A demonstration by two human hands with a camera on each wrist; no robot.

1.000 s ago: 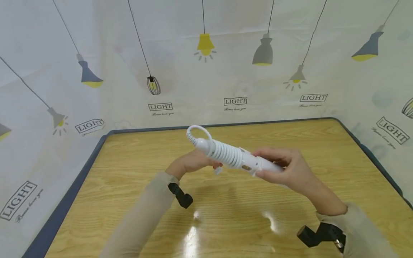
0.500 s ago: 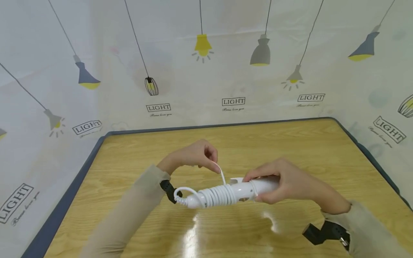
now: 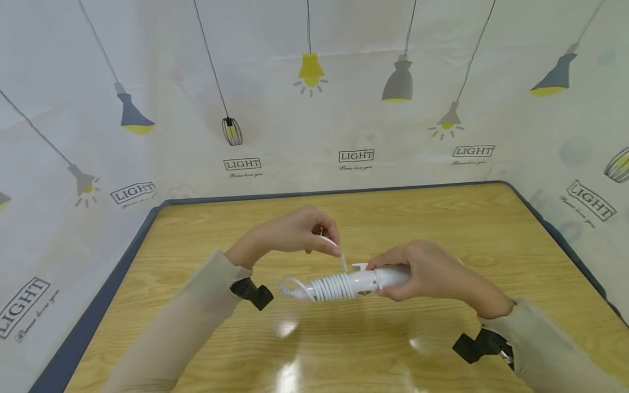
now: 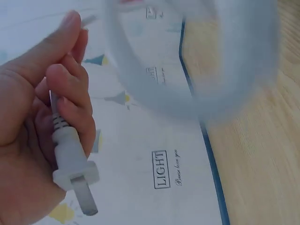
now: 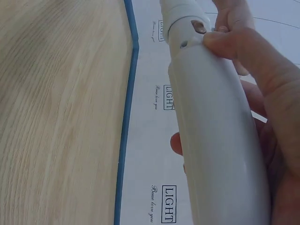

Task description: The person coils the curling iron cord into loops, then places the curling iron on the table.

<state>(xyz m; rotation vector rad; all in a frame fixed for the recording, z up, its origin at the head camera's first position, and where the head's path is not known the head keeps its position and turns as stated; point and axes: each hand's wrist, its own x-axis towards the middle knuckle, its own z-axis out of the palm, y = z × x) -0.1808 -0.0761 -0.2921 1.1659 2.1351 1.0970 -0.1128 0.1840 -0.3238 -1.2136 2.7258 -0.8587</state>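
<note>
A white curling iron (image 3: 365, 282) is held almost level above the table, its handle end toward the left. White cord (image 3: 330, 289) winds in several tight turns round the handle, with a loose loop at the tip. My right hand (image 3: 425, 270) grips the smooth wide part, thumb on the near side, as the right wrist view also shows along the white body (image 5: 211, 112). Above the coil, my left hand (image 3: 300, 232) pinches the cord's free length. In the left wrist view the two-pin plug (image 4: 72, 157) hangs out below the curled fingers of that hand.
A wood-grain table (image 3: 221, 338) with a dark blue edge (image 3: 265, 195) lies beneath. Behind and at both sides stands a pale backdrop (image 3: 295, 120) printed with lamps. Black wrist cameras sit on both sleeves.
The curling iron has come down from a tilted pose to nearly level. My left hand has come from behind the iron to above the coil, drawing the cord up, then shifted slightly right.
</note>
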